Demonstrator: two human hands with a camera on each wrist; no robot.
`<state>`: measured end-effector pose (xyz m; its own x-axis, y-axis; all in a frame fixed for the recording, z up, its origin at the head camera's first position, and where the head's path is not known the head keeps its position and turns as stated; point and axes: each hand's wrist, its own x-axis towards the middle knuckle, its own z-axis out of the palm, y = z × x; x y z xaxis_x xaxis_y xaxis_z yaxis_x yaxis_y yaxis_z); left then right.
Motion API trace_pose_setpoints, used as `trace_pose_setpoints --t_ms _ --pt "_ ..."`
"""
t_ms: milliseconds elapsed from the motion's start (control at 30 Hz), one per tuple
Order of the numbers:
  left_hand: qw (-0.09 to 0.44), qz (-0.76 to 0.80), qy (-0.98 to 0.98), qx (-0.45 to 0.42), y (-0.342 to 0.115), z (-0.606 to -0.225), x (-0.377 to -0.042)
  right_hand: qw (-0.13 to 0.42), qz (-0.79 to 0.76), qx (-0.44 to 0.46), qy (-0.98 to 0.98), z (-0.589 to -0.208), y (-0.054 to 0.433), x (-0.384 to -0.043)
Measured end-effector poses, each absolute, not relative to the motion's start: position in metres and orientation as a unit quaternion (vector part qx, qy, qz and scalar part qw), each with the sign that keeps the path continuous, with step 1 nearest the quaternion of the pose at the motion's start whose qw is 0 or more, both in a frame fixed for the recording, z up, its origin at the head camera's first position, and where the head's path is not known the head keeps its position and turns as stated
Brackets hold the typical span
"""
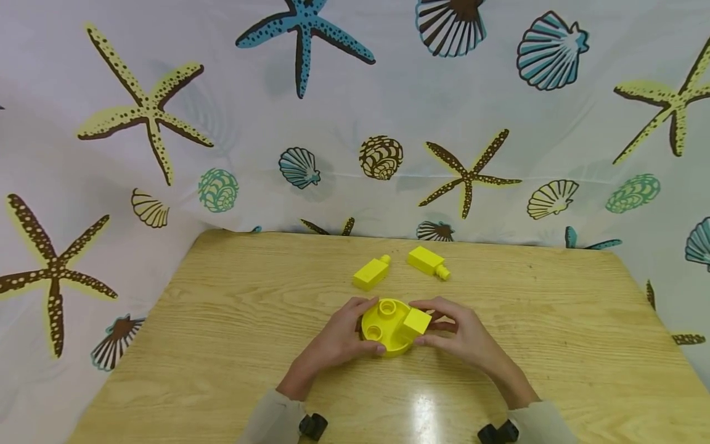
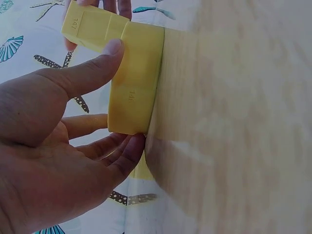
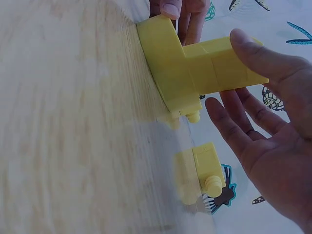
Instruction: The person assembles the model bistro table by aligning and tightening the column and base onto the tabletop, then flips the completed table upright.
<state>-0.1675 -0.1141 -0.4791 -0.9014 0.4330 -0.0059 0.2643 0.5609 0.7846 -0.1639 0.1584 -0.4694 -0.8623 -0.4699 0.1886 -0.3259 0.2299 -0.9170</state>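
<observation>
A round yellow base (image 1: 395,353) with two raised ring sockets showing sits on the wooden table. One yellow block (image 1: 417,322) stands upright at the base's right side, rising above its rim. My left hand (image 1: 344,333) grips the base from the left, thumb at the near side and fingers round the far side. My right hand (image 1: 463,330) holds the standing block, with the thumb on its near face and fingers behind; the right wrist view shows the block (image 3: 219,68) between them. The block's lower end is hidden inside the base.
Behind the base lie two more yellow blocks, a left one (image 1: 370,274) and a right one (image 1: 426,261), each with a ridged round peg at one end. A cloth (image 1: 344,123) printed with starfish and shells hangs along the table's (image 1: 249,296) back edge.
</observation>
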Motion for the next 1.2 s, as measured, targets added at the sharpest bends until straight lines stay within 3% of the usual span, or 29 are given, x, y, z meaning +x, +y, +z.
trace_pose_setpoints --t_ms 500,1200 --pt "0.079 0.397 0.891 0.205 -0.113 -0.475 -0.166 0.081 -0.598 -0.263 0.752 -0.472 0.152 -0.164" --pt "0.062 0.394 0.894 0.201 -0.113 -0.476 -0.165 0.033 -0.549 -0.289 0.784 -0.477 0.148 -0.162"
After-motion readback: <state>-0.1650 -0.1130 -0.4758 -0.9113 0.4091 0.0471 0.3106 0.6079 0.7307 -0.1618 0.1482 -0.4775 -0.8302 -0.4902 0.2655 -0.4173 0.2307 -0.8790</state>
